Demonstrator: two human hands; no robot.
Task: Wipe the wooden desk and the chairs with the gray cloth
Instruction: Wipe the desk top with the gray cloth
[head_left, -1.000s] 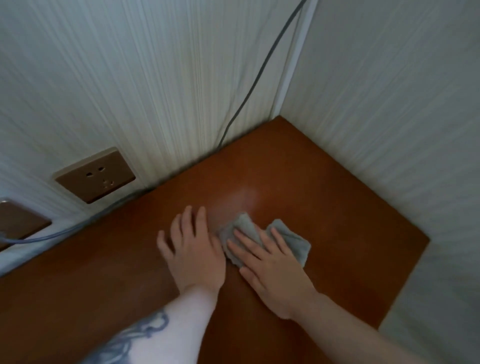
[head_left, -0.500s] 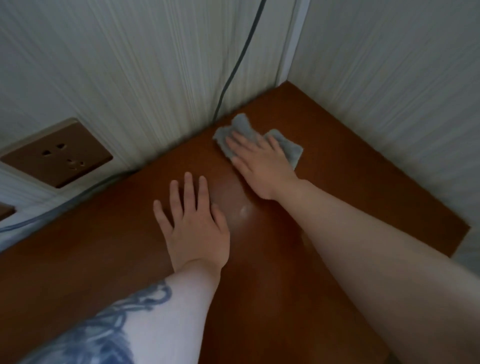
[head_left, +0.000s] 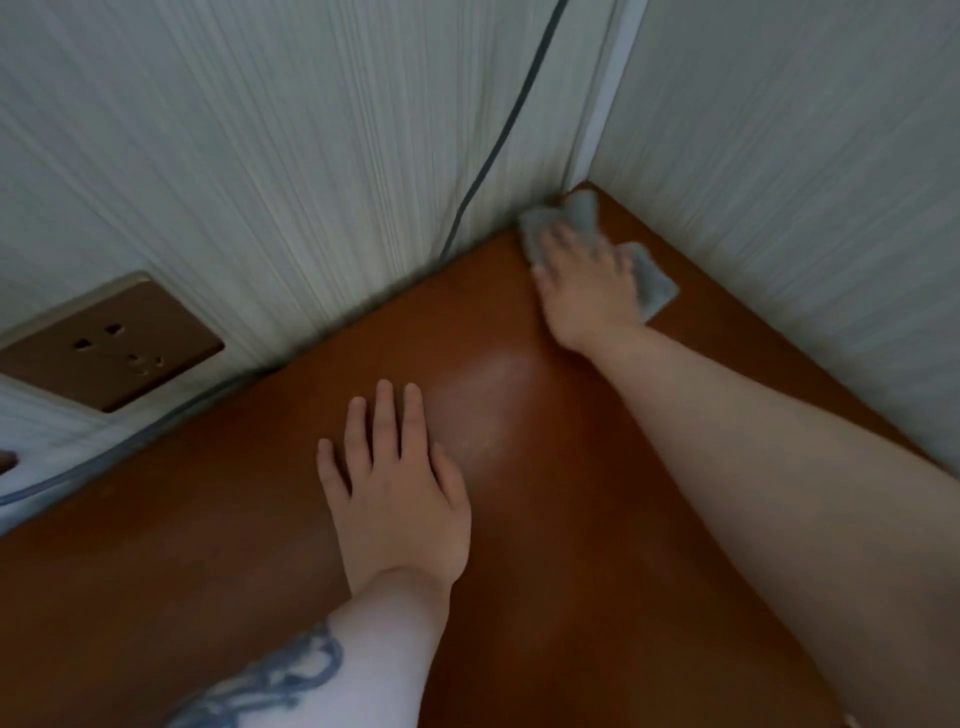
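Note:
The reddish-brown wooden desk (head_left: 545, 519) fills the lower part of the head view and runs into a wall corner at the upper right. My right hand (head_left: 587, 286) lies flat on the gray cloth (head_left: 654, 283), pressing it onto the desk right in that far corner; the cloth's edges stick out beyond the fingers, touching the wall. My left hand (head_left: 395, 488) rests flat on the desk's middle, fingers spread, holding nothing. No chair is in view.
White striped walls close the desk on the back and right. A brown wall socket (head_left: 109, 348) sits at the left. A dark cable (head_left: 498, 140) runs down the back wall to the desk edge, and a pale cable (head_left: 78, 467) lies along the left.
My right hand has slid the gray cloth away from me, from beside the left hand into the far wall corner. The left hand has stayed flat on the desk.

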